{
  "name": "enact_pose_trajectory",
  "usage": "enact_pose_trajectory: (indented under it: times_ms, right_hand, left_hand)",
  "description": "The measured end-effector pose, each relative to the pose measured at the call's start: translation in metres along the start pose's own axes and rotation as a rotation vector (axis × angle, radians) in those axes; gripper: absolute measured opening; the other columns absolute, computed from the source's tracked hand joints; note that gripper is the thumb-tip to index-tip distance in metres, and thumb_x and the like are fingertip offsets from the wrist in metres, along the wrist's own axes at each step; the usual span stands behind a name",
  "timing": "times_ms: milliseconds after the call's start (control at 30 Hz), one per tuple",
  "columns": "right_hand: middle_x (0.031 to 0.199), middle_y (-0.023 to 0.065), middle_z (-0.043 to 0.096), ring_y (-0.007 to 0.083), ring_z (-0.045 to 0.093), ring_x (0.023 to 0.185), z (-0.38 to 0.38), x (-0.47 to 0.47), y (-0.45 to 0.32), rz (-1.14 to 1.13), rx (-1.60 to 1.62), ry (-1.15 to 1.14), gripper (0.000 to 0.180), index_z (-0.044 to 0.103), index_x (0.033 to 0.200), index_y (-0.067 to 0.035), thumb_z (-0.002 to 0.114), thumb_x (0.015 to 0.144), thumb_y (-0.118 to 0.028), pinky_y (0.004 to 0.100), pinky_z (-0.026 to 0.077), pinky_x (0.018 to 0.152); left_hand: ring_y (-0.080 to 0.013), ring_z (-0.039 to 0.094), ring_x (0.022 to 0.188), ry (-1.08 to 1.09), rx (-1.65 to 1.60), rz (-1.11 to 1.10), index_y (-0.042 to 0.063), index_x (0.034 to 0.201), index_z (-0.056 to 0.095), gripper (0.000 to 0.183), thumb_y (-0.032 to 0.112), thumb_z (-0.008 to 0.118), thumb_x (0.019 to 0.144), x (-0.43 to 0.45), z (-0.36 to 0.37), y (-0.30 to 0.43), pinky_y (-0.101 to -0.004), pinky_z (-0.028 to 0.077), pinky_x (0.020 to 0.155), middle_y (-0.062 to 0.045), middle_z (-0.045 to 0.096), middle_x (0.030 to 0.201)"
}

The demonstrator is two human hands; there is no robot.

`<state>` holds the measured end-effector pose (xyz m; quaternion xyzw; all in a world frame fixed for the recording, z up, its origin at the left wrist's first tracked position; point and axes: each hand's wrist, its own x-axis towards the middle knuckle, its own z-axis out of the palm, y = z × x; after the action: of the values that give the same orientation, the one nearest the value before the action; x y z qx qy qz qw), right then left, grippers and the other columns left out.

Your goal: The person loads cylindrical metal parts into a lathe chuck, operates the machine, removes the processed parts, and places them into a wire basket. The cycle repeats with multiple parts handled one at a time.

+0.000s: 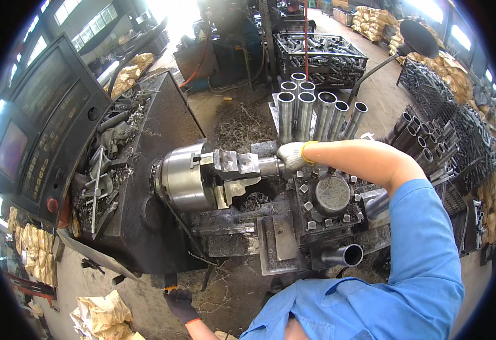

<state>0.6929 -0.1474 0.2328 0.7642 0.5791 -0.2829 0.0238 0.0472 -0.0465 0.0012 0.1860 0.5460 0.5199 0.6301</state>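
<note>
My right hand, in a white knit glove with a yellow cuff, is closed around the outer end of a metal tube. That tube's other end sits between the stepped jaws of a lathe chuck. Just below my right hand is the lathe's square tool post, ringed with bolts. My left hand, in a dark glove with an orange cuff, is low at the front of the lathe. It is at a dark block-like part; its fingers are partly hidden, so its grip is unclear.
Several metal tubes stand upright behind the tool post. One tube lies nearest my body. At left stands a control panel, beside a chip-strewn headstock top with a T-handled wrench. A lamp arches at the right.
</note>
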Motion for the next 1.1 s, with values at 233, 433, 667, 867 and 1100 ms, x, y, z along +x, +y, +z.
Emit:
enact_pose_trajectory:
  times_ms: [233, 433, 667, 867, 1100]
  right_hand:
    - [0.094, 0.0180, 0.078, 0.0265, 0.076, 0.082, 0.011, 0.046, -0.020, -0.174, 0.294, 0.040, 0.061, 0.060, 0.129, 0.003, 0.086, 0.078, -0.019, 0.0412, 0.062, 0.070]
    - [0.107, 0.0179, 0.079, 0.0278, 0.077, 0.099, 0.011, 0.030, -0.022, -0.137, 0.292, 0.100, 0.061, 0.068, 0.131, 0.002, 0.083, 0.075, -0.017, 0.0407, 0.061, 0.084]
    - [0.114, 0.0271, 0.076, 0.0428, 0.075, 0.108, -0.034, -0.023, -0.073, 0.076, -0.260, 0.083, 0.073, 0.060, 0.137, 0.002, 0.083, 0.084, -0.043, 0.0500, 0.060, 0.095]
    - [0.125, 0.0184, 0.075, 0.0283, 0.075, 0.111, -0.027, -0.239, -0.126, -0.412, 0.086, 0.862, 0.061, 0.061, 0.148, -0.003, 0.078, 0.090, -0.015, 0.0410, 0.061, 0.097]
    - [0.110, 0.0153, 0.080, 0.0208, 0.078, 0.102, 0.136, -0.368, -0.153, -0.056, 0.604, 1.024, 0.045, 0.072, 0.127, 0.005, 0.074, 0.081, 0.007, 0.0365, 0.064, 0.088]
  left_hand:
    - [-0.0144, 0.031, 0.057, -0.143, -0.106, -0.275, 0.020, 0.077, 0.049, 0.061, 0.074, 0.048, 0.104, 0.008, -0.010, 0.041, -0.0342, 0.026, 0.057, 0.005, 0.035, 0.065]
    - [-0.0126, 0.027, 0.054, -0.081, 0.021, -0.189, 0.021, 0.079, 0.047, 0.049, 0.061, 0.053, 0.108, 0.035, -0.018, 0.034, -0.0339, 0.026, 0.055, 0.006, 0.035, 0.065]
    - [-0.0152, 0.048, 0.059, 0.042, 0.259, 0.104, 0.013, 0.111, 0.062, 0.040, 0.053, 0.056, 0.109, 0.012, -0.007, 0.021, -0.0323, 0.039, 0.053, -0.001, 0.057, 0.081]
    - [-0.0347, 0.064, 0.130, 0.034, 0.875, 1.507, -0.005, 0.141, 0.059, 0.041, 0.021, 0.066, 0.109, -0.090, 0.099, 0.123, -0.0436, 0.051, 0.111, -0.022, 0.067, 0.139]
    - [-0.0476, 0.071, 0.110, 0.120, 1.427, 1.575, 0.013, 0.168, 0.031, 0.070, 0.036, 0.056, 0.107, -0.035, 0.316, 0.304, -0.0557, 0.053, 0.097, -0.025, 0.073, 0.127]
